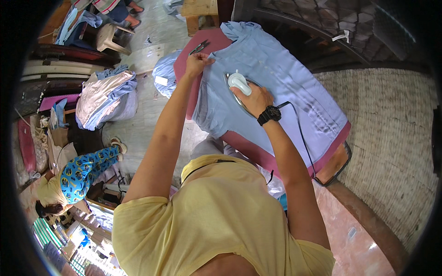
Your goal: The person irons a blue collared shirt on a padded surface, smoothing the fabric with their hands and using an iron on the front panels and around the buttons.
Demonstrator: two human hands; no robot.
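A light blue shirt (271, 69) lies spread over a maroon ironing board (195, 39), its far end bunched into folds. My right hand (258, 100), with a black watch on the wrist, is wrapped round the handle of a clothes iron (239, 84) with a pale top. The iron rests on the shirt, and its dark cord trails toward the board's near right end. At the shirt's left edge, my left hand (199, 63) grips the cloth between thumb and fingers. Just beyond that hand, dark thread snips (199, 47) lie on the bare maroon cover.
Left of the board, piled garments (106, 99) and a blue bundle (165, 76) sit near the floor. A plastic stool (110, 39) stands farther back. One person in patterned blue trousers (87, 172) bends at the lower left; another person's legs show at the top. A dark grille door (340, 27) borders the far right.
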